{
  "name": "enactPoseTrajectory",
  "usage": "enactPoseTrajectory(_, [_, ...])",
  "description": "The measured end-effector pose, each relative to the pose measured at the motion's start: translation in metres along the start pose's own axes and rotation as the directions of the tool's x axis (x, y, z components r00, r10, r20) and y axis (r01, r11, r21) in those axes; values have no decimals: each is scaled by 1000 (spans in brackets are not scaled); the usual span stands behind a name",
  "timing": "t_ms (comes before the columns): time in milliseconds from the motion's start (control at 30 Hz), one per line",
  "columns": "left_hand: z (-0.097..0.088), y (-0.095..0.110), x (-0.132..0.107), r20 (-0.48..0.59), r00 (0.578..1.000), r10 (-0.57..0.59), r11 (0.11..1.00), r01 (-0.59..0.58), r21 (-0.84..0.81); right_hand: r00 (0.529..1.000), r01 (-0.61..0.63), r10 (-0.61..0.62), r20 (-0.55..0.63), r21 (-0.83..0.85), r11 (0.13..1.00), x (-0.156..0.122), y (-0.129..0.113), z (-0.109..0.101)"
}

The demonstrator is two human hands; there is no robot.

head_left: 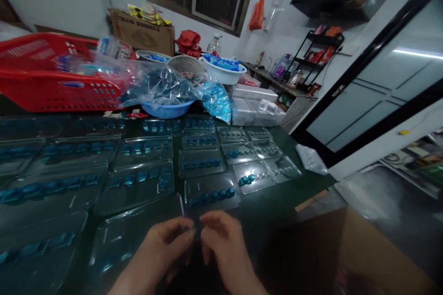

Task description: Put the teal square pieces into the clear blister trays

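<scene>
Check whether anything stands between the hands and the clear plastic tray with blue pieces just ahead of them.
Nothing visible stands in the way. The left hand and right hand are right at the near edge of the clear plastic tray, with no other object between them.

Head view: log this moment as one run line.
left hand | right hand | both pinching small blue piece | beside clear plastic tray
</scene>
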State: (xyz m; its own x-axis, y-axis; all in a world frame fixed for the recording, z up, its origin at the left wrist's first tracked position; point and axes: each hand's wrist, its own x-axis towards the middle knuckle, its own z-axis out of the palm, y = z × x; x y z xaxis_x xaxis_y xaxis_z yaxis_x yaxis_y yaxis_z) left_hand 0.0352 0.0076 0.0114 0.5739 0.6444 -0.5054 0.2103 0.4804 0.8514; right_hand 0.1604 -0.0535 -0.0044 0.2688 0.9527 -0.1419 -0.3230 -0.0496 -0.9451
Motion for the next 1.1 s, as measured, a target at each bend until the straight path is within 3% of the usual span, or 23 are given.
enactPoseTrajectory(133, [12,2,6,40,999,-20,999,21,-33,1000,-16,16,-26,-24,1000,-3,0,-11])
enactPoseTrajectory(233, [16,10,6,97,994,-48,990,61,-129,987,22,-63,-149,-262,965,6,-20,-49])
enactPoseTrajectory(267, [16,14,5,130,990,-61,985,81,-156,965,60,-154,-213,-393,918,14,-28,-69])
enactPoseTrajectory(300, [15,17,5,149,987,-66,980,92,-177,926,102,-284,-251,-557,824,24,-35,-92])
enactPoseTrajectory(333, [14,20,5,148,987,-67,977,95,-193,861,112,-437,-262,-739,664,35,-41,-115])
enactPoseTrajectory(367, [11,22,5,134,989,-66,975,93,-203,834,111,-488,-258,-788,605,47,-46,-137])
enactPoseTrajectory(433, [6,24,5,78,994,-75,974,90,-206,820,109,-528,-223,-844,526,70,-49,-175])
enactPoseTrajectory(500, [1,23,6,63,993,-99,973,110,-204,838,114,-519,-166,-878,465,87,-45,-198])
enactPoseTrajectory(667, [-7,16,10,68,986,-152,962,163,-221,880,120,-472,-48,-940,318,101,-33,-201])
enactPoseTrajectory(900, [-5,19,15,94,986,-140,959,158,-235,918,83,-395,42,-993,86,100,-41,-190])
enactPoseTrajectory(1100, [-2,21,18,30,979,-203,922,201,-331,940,60,-328,92,-992,-107,98,-40,-181])
